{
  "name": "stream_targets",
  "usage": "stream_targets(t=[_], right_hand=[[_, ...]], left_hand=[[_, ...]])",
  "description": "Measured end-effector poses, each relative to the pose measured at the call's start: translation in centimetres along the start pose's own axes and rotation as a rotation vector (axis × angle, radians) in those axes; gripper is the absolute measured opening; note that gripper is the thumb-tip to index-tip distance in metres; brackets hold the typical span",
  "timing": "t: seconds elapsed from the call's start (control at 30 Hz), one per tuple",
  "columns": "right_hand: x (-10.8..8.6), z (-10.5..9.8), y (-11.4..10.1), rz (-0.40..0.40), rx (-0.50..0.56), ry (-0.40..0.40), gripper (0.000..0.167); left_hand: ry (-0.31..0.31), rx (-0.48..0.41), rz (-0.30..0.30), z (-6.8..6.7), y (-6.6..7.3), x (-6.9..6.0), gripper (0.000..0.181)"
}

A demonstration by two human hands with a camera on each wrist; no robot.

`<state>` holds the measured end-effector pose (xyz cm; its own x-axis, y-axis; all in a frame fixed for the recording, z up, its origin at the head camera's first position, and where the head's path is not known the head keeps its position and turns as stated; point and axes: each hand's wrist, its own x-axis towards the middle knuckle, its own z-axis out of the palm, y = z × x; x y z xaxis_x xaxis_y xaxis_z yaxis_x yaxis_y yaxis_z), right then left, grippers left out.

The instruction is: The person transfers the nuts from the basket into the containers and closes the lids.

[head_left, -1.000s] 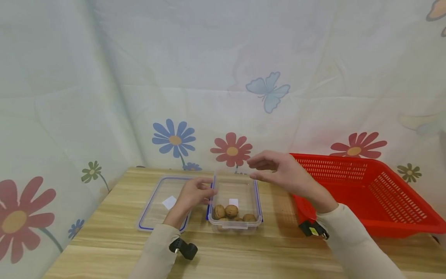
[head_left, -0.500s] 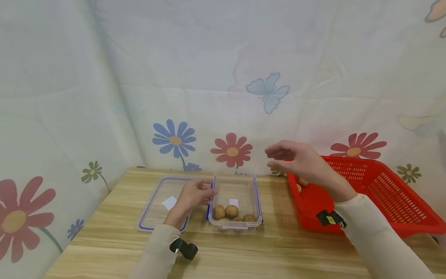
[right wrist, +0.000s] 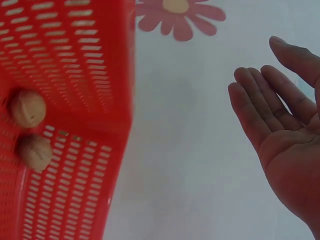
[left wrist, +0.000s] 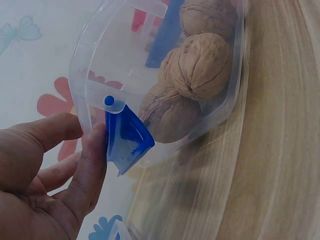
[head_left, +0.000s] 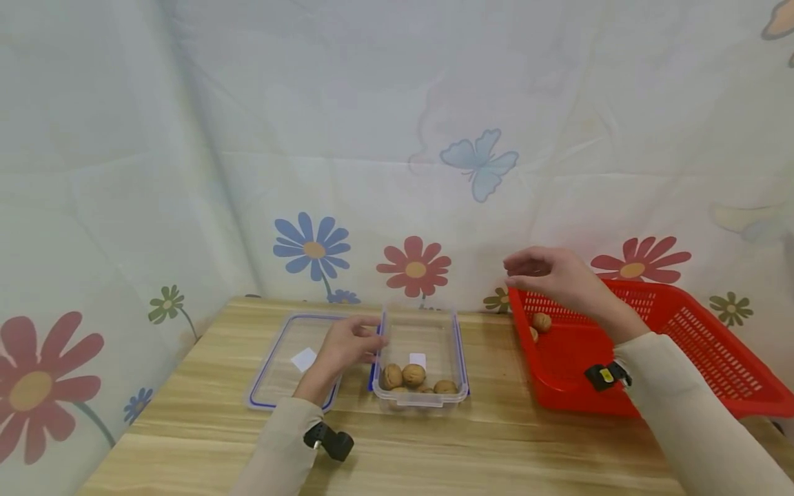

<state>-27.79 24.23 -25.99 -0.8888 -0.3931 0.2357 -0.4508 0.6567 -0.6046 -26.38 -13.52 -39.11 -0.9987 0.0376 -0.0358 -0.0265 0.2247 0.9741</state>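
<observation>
A clear plastic box (head_left: 418,398) with several walnuts (head_left: 413,375) in its near end stands mid-table. My left hand (head_left: 347,348) pinches the box's left rim; in the left wrist view the thumb and fingers (left wrist: 90,165) hold the wall beside a blue latch (left wrist: 125,140). My right hand (head_left: 558,279) hovers above the left rim of a red basket (head_left: 583,403), fingers extended and holding nothing, the palm bare in the right wrist view. Two walnuts (right wrist: 28,108) lie inside the basket against its wall.
Left of the box, a clear lid with a blue seal (head_left: 267,375) lies flat on the wooden table (head_left: 205,413); a white label (head_left: 304,359) shows there. A flower-patterned cloth (head_left: 347,138) hangs behind the table.
My right hand has moved right, from over the box's right side to over the basket, uncovering the walnuts inside it. The left hand and the box have stayed in place.
</observation>
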Motion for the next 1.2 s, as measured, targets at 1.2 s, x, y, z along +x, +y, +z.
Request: stream_targets(t=[1.2], right_hand=[[0.1,-0.8,9.3,0.178,-0.011,-0.108,0.045]], left_hand=[[-0.001,0.022,-0.006,-0.1,0.5,-0.2,0.042]])
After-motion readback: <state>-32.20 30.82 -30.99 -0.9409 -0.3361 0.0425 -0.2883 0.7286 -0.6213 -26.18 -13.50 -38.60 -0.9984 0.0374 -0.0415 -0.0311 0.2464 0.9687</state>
